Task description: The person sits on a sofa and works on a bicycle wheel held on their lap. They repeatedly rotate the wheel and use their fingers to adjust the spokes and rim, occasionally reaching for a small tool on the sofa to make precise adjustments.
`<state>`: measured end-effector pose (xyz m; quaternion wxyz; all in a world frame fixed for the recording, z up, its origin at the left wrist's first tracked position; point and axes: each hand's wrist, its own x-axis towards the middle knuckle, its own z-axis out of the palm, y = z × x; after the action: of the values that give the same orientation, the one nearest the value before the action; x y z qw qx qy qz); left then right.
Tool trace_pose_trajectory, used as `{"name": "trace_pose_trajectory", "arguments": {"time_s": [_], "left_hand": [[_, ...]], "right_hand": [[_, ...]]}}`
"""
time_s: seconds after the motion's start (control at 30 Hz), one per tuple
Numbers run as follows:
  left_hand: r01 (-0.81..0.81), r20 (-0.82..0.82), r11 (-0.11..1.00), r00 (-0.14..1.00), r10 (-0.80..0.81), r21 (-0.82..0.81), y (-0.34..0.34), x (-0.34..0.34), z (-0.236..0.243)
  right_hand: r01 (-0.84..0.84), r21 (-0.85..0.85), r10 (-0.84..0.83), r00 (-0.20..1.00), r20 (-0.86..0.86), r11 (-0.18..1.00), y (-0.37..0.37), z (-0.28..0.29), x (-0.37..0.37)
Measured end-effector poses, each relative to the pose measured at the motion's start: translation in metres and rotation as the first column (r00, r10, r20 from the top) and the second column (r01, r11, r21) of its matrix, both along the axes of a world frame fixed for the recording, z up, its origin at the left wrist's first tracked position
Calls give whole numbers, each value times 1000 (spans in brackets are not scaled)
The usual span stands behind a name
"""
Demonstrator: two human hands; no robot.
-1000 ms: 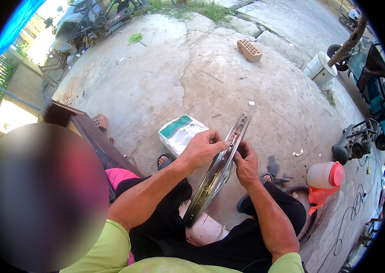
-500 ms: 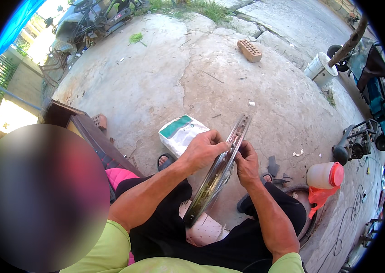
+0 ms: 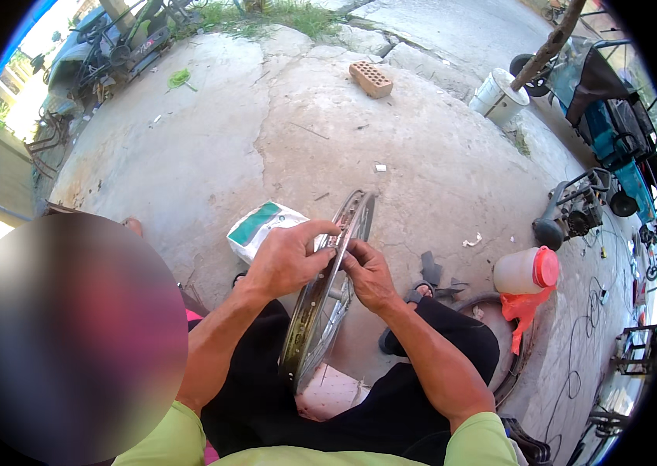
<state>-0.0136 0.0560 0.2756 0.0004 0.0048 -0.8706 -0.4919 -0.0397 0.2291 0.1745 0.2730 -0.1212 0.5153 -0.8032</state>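
A spoked wheel (image 3: 299,330) without a tyre stands tilted between my knees, its worn metal rim toward me and its thin spokes and hub on the right side. At the upper part of the rim, my left hand (image 3: 285,260) is closed, thumb and forefinger pressed together on the outer face. Whatever small piece may lie between those fingertips is hidden. From the spoke side my right hand (image 3: 372,278) grips the wheel, its thumb and fingers bent at the rim's inner edge, opposite the left fingertips. Below the wheel, a pale speckled piece (image 3: 328,394) shows between my legs.
Just beyond my left hand lies a white and green bag (image 3: 254,225). To the right are a tyre (image 3: 508,380), a red-lidded plastic jar (image 3: 516,270) and a red plastic bag (image 3: 519,311). Farther off sit a perforated brick (image 3: 371,79) and a white bucket (image 3: 497,97). A blurred round patch covers the lower left.
The wheel has turned and stands steeper, showing more of its spokes and hub. Both hands stay at its upper rim. The whole view has shifted, so the surroundings sit farther left.
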Motion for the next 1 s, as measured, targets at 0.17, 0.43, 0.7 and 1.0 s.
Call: {"name": "trace_pose_trajectory", "arguments": {"time_s": [0.17,0.43,0.7,1.0], "left_hand": [[39,189,998,982,-28,-58,-10,-3,0],[63,49,982,997,-55,-180,-6,-5,-8],[68,48,991,997,-63,-116,-7,-9,-11],[115,53,988,993,-109,-106,-7,-12,-7]], "right_hand": [[-42,86,46,998,-40,995,-8,-6,-3],[9,31,-8,999,-35,999,-9,-12,0],[-10,39,13,998,-56,999,-10,-12,-1],[2,7,-2,997,-73,1000,-10,-19,1]]}}
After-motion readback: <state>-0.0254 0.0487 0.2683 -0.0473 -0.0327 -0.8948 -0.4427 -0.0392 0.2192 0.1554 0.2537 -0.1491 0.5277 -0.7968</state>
